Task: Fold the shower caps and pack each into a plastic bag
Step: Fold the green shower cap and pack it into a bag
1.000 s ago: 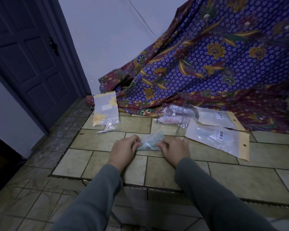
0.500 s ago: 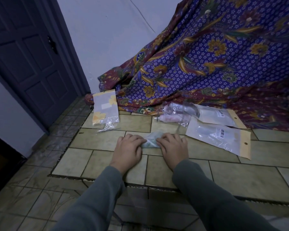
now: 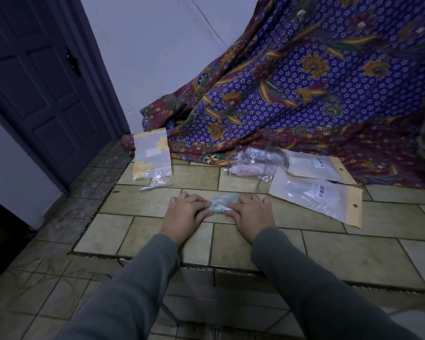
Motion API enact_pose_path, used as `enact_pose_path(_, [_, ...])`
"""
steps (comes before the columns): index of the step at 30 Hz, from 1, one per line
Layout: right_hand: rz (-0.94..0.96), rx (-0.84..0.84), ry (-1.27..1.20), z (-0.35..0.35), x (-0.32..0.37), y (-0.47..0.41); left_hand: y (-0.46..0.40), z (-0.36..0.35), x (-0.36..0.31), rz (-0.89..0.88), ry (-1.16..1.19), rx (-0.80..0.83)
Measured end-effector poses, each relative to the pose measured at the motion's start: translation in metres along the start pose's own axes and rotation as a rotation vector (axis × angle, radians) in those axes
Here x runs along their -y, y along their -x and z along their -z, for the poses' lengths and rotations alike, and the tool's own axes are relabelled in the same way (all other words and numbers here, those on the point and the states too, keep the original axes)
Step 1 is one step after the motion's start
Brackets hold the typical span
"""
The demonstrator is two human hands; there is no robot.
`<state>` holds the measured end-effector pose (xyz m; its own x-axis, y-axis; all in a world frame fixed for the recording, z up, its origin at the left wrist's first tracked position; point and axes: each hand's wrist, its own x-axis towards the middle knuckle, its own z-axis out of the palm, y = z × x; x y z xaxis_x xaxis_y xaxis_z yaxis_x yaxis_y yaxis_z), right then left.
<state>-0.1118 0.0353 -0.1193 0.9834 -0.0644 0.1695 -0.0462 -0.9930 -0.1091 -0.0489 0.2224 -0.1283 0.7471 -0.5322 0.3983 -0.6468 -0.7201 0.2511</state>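
Note:
A pale green shower cap (image 3: 222,202), rolled into a small bundle, lies on the tiled ledge (image 3: 142,204) between my hands. My left hand (image 3: 184,214) grips its left end with curled fingers. My right hand (image 3: 250,214) grips its right end the same way. Most of the bundle is hidden under my fingers. A white plastic bag with a yellow header strip (image 3: 315,198) lies flat to the right. A second such bag (image 3: 315,168) lies behind it. A pink shower cap in crumpled clear plastic (image 3: 252,165) sits behind my hands.
A packed bag with yellow flowers (image 3: 151,157) lies at the back left of the ledge. A purple and maroon patterned cloth (image 3: 304,94) drapes down at the back. A dark door (image 3: 39,82) stands on the left. The ledge's front edge (image 3: 206,263) drops to a lower floor.
My hands have drawn closer together over the green cap, and the visible bundle between them has become shorter and tighter.

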Motion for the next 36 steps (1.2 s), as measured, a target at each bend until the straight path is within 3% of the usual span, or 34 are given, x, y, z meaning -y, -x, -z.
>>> enact_pose_path(10, [0.023,-0.116,-0.176,-0.006,-0.007,0.023,0.023,0.007,-0.016,0.023,-0.045,-0.008])
enact_pose_path(16, [-0.084,0.015,-0.200,0.006,-0.006,0.014,0.010,0.013,-0.026,0.130,-0.095,0.110])
enact_pose_path(27, [-0.197,0.001,-0.211,0.008,0.000,0.004,-0.005,0.012,-0.035,0.218,-0.188,0.215])
enact_pose_path(31, [-0.192,-0.025,-0.145,0.007,0.002,-0.001,-0.005,0.011,-0.036,0.201,-0.131,0.076])
enact_pose_path(36, [-0.029,-0.243,-0.121,-0.001,0.003,0.000,0.004,0.000,-0.024,0.059,-0.046,-0.053])
